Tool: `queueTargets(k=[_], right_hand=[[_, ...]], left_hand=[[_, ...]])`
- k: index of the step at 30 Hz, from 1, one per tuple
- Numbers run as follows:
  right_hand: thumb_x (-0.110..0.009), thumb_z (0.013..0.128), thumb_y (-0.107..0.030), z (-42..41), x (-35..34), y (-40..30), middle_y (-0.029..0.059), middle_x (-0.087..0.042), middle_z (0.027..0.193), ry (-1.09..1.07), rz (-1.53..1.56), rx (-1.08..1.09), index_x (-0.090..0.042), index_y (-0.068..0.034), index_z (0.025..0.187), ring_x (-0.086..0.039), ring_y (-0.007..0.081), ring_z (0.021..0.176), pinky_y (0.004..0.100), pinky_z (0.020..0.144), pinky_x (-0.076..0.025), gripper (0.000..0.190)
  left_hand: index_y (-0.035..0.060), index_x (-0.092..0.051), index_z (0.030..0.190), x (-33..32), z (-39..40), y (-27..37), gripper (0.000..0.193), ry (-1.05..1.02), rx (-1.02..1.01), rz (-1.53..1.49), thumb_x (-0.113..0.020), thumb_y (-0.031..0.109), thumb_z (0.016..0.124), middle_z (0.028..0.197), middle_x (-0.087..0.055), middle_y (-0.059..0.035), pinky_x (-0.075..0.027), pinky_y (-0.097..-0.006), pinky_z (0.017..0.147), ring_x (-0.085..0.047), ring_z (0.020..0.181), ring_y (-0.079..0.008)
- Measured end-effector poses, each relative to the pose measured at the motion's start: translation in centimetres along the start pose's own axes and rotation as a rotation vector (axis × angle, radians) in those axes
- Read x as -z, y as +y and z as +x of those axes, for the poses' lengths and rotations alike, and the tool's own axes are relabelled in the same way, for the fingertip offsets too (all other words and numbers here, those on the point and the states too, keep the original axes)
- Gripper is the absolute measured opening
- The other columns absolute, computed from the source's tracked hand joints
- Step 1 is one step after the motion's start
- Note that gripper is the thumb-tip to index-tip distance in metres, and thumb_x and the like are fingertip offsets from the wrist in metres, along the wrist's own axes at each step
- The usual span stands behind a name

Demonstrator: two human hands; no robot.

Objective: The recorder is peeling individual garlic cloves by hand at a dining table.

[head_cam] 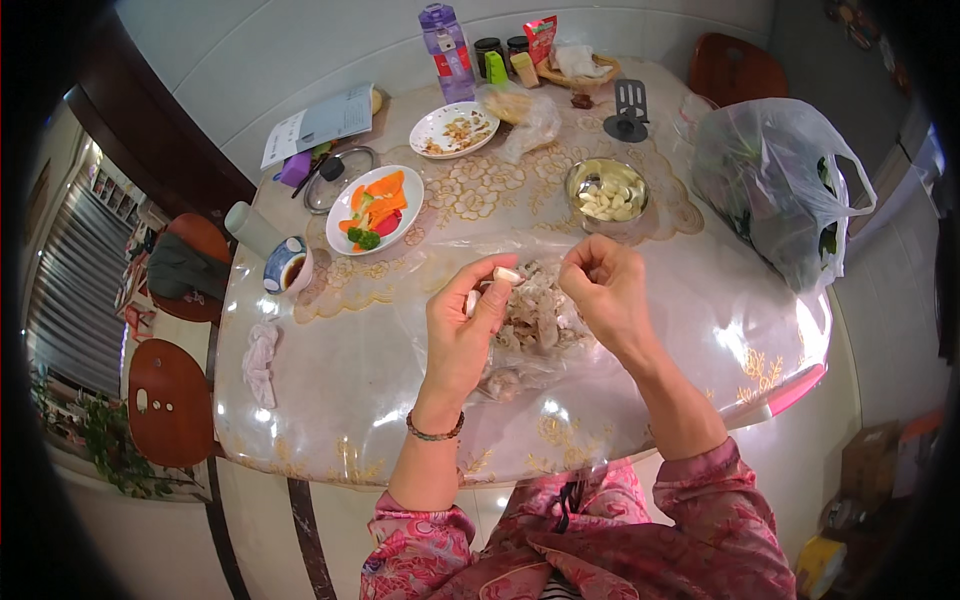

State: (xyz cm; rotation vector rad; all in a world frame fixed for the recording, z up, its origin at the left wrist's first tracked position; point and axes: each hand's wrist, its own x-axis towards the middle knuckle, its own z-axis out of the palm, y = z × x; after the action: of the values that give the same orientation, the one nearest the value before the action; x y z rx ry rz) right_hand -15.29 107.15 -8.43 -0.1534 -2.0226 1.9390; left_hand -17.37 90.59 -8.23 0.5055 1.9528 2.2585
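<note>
My left hand (466,321) pinches a partly peeled garlic clove (508,276) between thumb and forefinger. Another pale clove (472,302) is tucked against its curled fingers. To the right, my right hand (609,289) is raised with its fingers curled and the thumb against the forefinger; I see nothing in that pinch. Beneath and between both hands, a heap of papery garlic skins (541,319) lies on a clear plastic bag (420,315). Beyond the right hand stands a steel bowl (576,176) holding several peeled garlic cloves (611,204).
A white plate with carrot and broccoli (409,225) and a blue-and-white bowl of dark sauce (279,264) stand left. Farther back are a plate of scraps (424,149), a purple bottle (448,60) and a black spatula (628,112). A bulky plastic bag (765,180) occupies the right.
</note>
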Motion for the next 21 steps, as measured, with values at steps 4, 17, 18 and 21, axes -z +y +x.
queueTargets(k=[4,17,18,21], right_hand=[[-0.061,0.075,-0.004,-0.5,-0.3,-0.1,0.0048,-0.056,0.064,-0.034,-0.094,0.115,-0.059,0.003,0.077,-0.048,0.0076,0.054,0.0243,0.050,-0.041,0.008],[-0.068,0.077,-0.005,-1.0,-1.0,-0.7,0.0068,-0.059,0.072,-0.100,-0.209,0.414,-0.065,0.001,0.083,-0.050,0.0109,0.052,0.0256,0.048,-0.040,0.008],[-0.068,0.077,-0.005,-1.0,-0.9,-0.6,0.0069,-0.059,0.072,-0.111,-0.213,0.410,-0.065,0.001,0.083,-0.050,0.0109,0.052,0.0255,0.048,-0.040,0.008],[-0.067,0.078,-0.005,-0.9,-0.8,-0.6,0.0069,-0.060,0.071,-0.137,-0.201,0.365,-0.065,0.002,0.082,-0.051,0.0102,0.052,0.0252,0.048,-0.041,0.009]], left_hand=[[0.0005,-0.061,0.111,-0.4,0.1,0.2,0.025,0.004,-0.015,-0.020,-0.060,0.017,0.092,0.080,-0.058,0.0032,-0.034,-0.0173,0.053,-0.040,0.061,-0.0018],[0.0019,-0.067,0.110,-0.1,0.0,-0.1,0.029,0.026,-0.050,0.071,-0.069,0.000,0.081,0.083,-0.060,0.0030,-0.039,-0.0178,0.057,-0.046,0.068,-0.0029],[0.0019,-0.067,0.110,-0.1,0.0,-0.2,0.029,0.026,-0.049,0.071,-0.069,0.000,0.081,0.083,-0.060,0.0030,-0.039,-0.0178,0.057,-0.046,0.068,-0.0029],[0.0028,-0.066,0.111,0.2,0.1,-0.5,0.032,0.023,-0.036,0.088,-0.070,0.000,0.080,0.083,-0.060,0.0028,-0.040,-0.0184,0.059,-0.046,0.068,-0.0035]])
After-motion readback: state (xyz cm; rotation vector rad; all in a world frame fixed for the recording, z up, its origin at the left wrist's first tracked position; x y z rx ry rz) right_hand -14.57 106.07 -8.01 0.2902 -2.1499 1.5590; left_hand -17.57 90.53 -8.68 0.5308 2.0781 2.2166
